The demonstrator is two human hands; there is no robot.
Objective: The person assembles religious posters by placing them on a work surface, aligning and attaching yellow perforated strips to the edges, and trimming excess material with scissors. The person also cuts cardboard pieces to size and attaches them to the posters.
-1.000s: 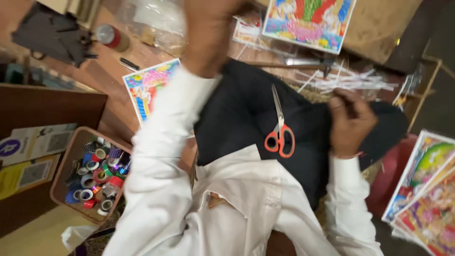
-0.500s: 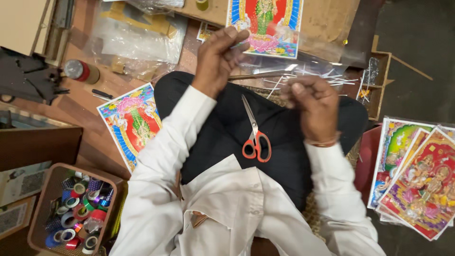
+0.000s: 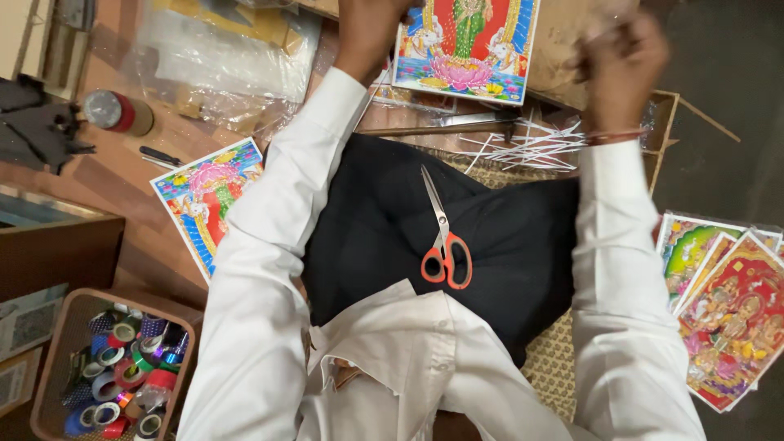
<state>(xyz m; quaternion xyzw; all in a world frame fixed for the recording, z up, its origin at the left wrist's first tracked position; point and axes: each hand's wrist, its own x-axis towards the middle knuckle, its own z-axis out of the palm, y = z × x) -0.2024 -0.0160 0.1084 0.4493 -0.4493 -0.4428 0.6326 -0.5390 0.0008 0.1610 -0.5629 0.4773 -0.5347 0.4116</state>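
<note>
Since there's only the head view to go on, here's what shows: both arms in white sleeves are raised toward the top edge of the frame, over a bright glossy picture print of a figure on a pink lotus (image 3: 465, 45). Left hand (image 3: 371, 28) sits right by the print's left edge, partly cut off by the frame — I can't tell whether it's clenched or loose, or holding anything. Right hand (image 3: 621, 57) is blurred, fingers curled in, a thin band at the wrist; whether it pinches something I can't tell either.

My take on doing this bit well: keep the hands level and slow so the print doesn't crease, and keep elbows off the lap.

Orange-handled steel scissors (image 3: 441, 237) lie closed on the black cloth (image 3: 367, 237) across the lap, blades pointing away. Thin white strips (image 3: 531, 147) are scattered at the cloth's far edge. A basket of coloured tape rolls (image 3: 114, 376) sits lower left; more prints (image 3: 727, 310) are fanned at the right.
</note>
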